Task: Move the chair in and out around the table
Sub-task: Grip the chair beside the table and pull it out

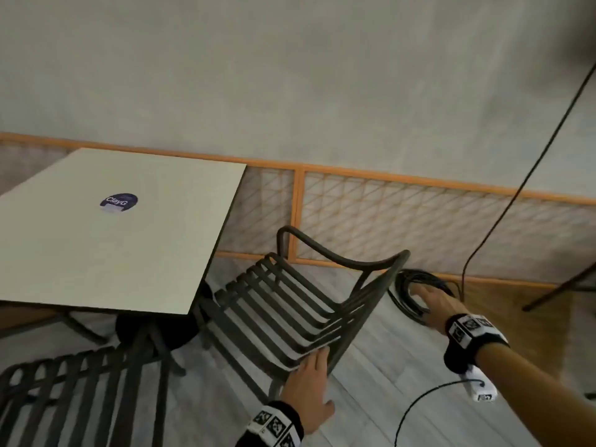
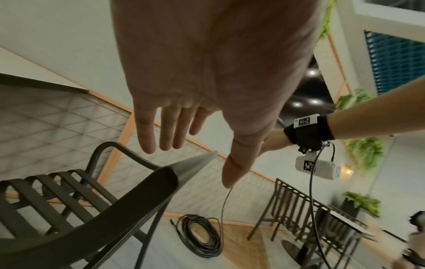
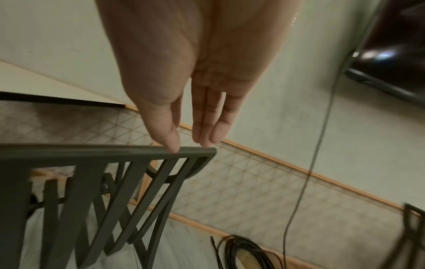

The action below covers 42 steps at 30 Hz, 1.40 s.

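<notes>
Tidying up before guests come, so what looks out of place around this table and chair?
A coiled black cable lies loose on the floor just behind the chair, with a thin cord hanging down to it. That looks like a snag risk. The table bears only a round sticker.

Plain pale wall [image 1: 290,75] above orange-framed mesh panels [image 1: 419,221]; grey plank floor [image 1: 371,366] holds coiled black cable [image 1: 416,295].

Both wrists w/ black straps [image 1: 474,345] bearing b/w square marker tags; white cam module [image 1: 479,387] + thin black cable under right wrist.
</notes>
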Motion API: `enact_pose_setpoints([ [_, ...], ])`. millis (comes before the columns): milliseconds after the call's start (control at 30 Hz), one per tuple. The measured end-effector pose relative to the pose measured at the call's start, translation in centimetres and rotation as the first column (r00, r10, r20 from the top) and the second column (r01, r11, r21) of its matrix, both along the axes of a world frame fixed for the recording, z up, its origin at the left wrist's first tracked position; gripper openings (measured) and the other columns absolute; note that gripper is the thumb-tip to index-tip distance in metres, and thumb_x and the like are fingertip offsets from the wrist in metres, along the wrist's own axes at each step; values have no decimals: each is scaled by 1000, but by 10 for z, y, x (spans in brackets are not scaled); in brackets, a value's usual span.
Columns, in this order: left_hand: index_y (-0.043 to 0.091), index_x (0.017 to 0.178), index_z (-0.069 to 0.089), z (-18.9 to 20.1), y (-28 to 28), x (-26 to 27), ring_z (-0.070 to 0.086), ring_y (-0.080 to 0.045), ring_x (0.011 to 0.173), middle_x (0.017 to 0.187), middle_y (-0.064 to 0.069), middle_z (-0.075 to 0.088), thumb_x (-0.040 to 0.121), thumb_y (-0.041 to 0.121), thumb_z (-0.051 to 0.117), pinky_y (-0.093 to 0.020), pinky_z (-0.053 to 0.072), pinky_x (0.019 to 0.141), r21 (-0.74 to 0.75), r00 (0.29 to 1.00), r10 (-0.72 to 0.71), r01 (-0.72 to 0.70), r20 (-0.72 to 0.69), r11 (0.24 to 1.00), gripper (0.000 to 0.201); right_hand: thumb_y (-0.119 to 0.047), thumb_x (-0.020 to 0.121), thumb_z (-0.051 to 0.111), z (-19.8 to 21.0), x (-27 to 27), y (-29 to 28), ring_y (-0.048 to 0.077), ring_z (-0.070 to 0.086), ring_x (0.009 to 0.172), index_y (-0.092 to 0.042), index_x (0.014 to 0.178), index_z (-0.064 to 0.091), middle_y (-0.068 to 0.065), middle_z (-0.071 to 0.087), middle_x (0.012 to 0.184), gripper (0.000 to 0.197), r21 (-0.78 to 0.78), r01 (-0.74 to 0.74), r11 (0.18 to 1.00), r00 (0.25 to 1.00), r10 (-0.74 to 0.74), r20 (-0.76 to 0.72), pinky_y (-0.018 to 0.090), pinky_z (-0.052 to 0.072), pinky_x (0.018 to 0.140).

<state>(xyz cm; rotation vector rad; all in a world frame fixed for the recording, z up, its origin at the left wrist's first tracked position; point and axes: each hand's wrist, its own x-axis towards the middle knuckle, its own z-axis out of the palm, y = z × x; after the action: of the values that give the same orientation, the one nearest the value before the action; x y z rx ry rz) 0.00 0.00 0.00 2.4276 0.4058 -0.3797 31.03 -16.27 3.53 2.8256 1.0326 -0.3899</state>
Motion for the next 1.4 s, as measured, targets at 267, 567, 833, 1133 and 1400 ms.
enact_pose_setpoints([
  [267, 33, 146, 12, -41, 5, 67, 24, -22, 142, 156, 2, 20, 95, 37, 43, -33, 20, 119, -180, 963, 199, -232, -184, 956, 60, -1, 82, 50, -42, 135, 72, 23, 32, 135, -41, 133, 38, -5, 33, 148, 66, -181, -371, 911, 918, 389, 78, 43, 33, 110],
  [567, 80, 110, -2, -36, -4, 100, 18, -26, 143, 148, -2, 31, 77, -11, 34, -70, -1, 112, -234, 890, 317, -402, -327, 885, 103, -5, 89, 43, -62, 233, 116, 24, 36, 133, -55, 127, 42, -5, 36, 149, 63, -361, -646, 673, 746, 657, -111, 41, 32, 110],
  [833, 45, 142, 3, -39, -40, 187, 0, -27, 147, 157, 2, 21, 79, -10, 35, -76, -11, 106, -283, 870, 398, -476, -291, 833, 90, -12, 93, 41, -63, 316, 167, 24, 26, 139, -59, 129, 35, -11, 25, 154, 59, -472, -690, 549, 663, 741, -108, 44, 27, 112],
  [1133, 43, 142, -2, -43, -44, 256, -2, -29, 147, 158, 1, 16, 80, -11, 42, -81, -6, 102, -252, 794, 539, -603, -280, 757, 94, -11, 94, 38, -71, 370, 239, 21, 20, 142, -60, 129, 33, -17, 19, 154, 61, -550, -701, 454, 589, 803, -90, 48, 24, 114],
  [1400, 42, 142, -6, -52, -12, 281, 0, -26, 147, 157, 1, 19, 78, -11, 42, -79, -6, 104, -241, 733, 624, -679, -272, 693, 96, -12, 95, 41, -71, 373, 316, 23, 19, 142, -55, 129, 40, -11, 21, 155, 55, -523, -713, 467, 586, 807, -78, 51, 21, 114],
])
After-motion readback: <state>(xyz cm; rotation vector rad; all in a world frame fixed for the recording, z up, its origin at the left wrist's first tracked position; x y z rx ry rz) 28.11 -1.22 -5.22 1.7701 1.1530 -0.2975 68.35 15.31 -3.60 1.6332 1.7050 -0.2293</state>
